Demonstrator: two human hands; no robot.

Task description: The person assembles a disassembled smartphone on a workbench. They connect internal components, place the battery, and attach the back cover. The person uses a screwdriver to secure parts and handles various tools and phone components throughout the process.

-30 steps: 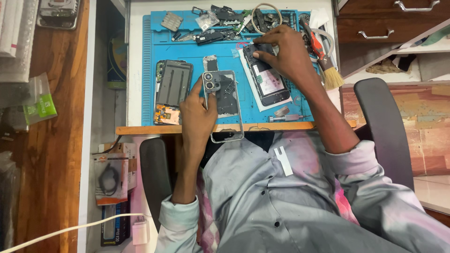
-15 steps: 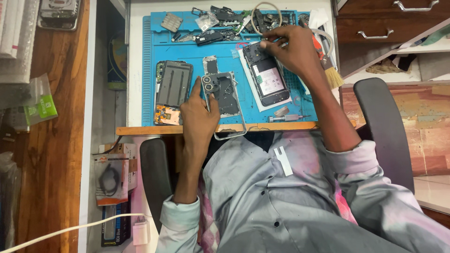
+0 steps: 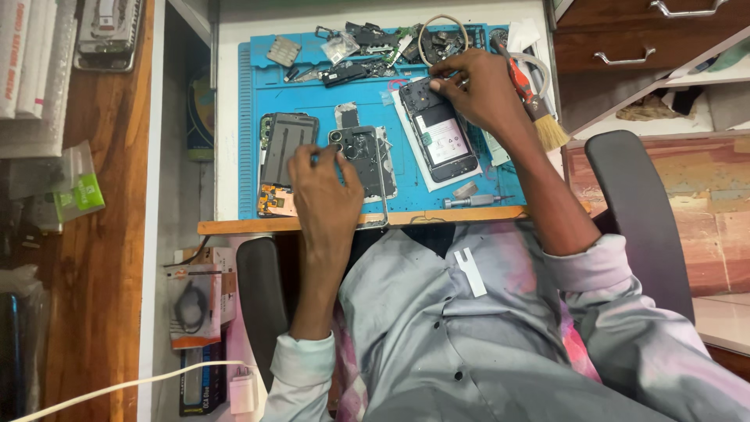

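Pinching at the top edge of an opened phone [image 3: 439, 131] with right hand [image 3: 484, 90] fingertips closed, anything held between them too small to tell; phone lying on the blue repair mat [image 3: 312, 98], right of centre. Pressing down with left hand [image 3: 324, 184], fingers curled, on a phone back cover with camera cutout [image 3: 366, 160], nothing lifted. Seemingly working at internal parts near the phone's top; next move calling for fine, steady fingertip control. Crowding the mat's far edge: loose parts [image 3: 367, 39]. Lying nearby: brush [image 3: 535, 101], screwdriver [image 3: 476, 202] at the surface's near edge, another opened phone [image 3: 285, 160] at left. Leaving little open room.
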